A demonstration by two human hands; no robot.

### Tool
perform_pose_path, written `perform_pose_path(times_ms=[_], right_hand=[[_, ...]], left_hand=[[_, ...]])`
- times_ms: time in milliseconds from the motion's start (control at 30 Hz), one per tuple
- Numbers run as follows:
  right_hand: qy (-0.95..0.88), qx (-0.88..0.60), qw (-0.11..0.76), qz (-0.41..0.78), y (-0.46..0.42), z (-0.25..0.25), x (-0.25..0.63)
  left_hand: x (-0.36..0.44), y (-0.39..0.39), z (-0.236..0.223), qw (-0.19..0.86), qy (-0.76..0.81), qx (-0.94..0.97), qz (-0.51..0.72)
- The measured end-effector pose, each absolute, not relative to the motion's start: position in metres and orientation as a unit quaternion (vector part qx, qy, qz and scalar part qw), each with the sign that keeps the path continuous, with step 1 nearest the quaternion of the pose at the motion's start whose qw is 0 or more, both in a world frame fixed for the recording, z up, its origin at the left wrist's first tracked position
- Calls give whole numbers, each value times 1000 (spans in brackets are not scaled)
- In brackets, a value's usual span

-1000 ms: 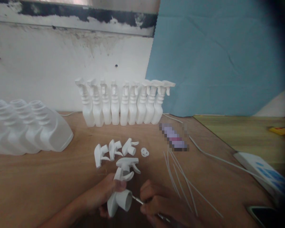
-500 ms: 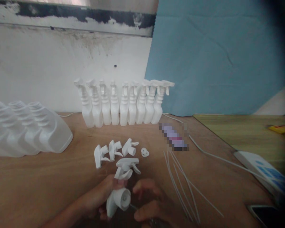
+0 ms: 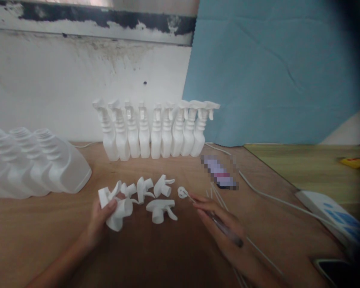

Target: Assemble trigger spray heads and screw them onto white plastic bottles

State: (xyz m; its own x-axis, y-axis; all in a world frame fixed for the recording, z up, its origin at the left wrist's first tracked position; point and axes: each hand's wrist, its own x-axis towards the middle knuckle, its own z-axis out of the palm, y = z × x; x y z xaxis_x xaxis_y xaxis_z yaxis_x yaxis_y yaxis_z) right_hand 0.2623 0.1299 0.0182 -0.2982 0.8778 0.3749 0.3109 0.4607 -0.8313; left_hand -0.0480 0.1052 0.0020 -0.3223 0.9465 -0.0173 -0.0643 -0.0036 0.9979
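My left hand (image 3: 100,218) is closed on a white trigger spray head (image 3: 118,212), its round collar turned to the right. My right hand (image 3: 219,220) grips a slim tool (image 3: 223,230) with a dark handle and a thin tip; its exact kind is unclear. That tip touches or hovers at a small cluster of white rings (image 3: 182,193) on the table. Between my hands lies one loose spray head (image 3: 160,208). Behind it are more spray heads (image 3: 163,186), one partly covered by the held one.
White spray bottles (image 3: 156,140) with heads on stand in a row by the wall. Bottles without heads (image 3: 69,168) are grouped at left. A blurred-out phone-like object (image 3: 219,172), thin white tubes (image 3: 264,256), a cable (image 3: 270,196) and a white-and-blue box (image 3: 327,212) are at right.
My left hand has moved left and up with the spray head, turning it. My right hand has moved away from it, up and right, bringing the tool's tip to the rings.
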Motion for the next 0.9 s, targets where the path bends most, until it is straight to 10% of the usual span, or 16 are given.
perform_pose_path(times_ms=[900], right_hand=[[-652,-520,416,363,151,9,265]], left_hand=[[-100,150,-19,102,650,667,349]])
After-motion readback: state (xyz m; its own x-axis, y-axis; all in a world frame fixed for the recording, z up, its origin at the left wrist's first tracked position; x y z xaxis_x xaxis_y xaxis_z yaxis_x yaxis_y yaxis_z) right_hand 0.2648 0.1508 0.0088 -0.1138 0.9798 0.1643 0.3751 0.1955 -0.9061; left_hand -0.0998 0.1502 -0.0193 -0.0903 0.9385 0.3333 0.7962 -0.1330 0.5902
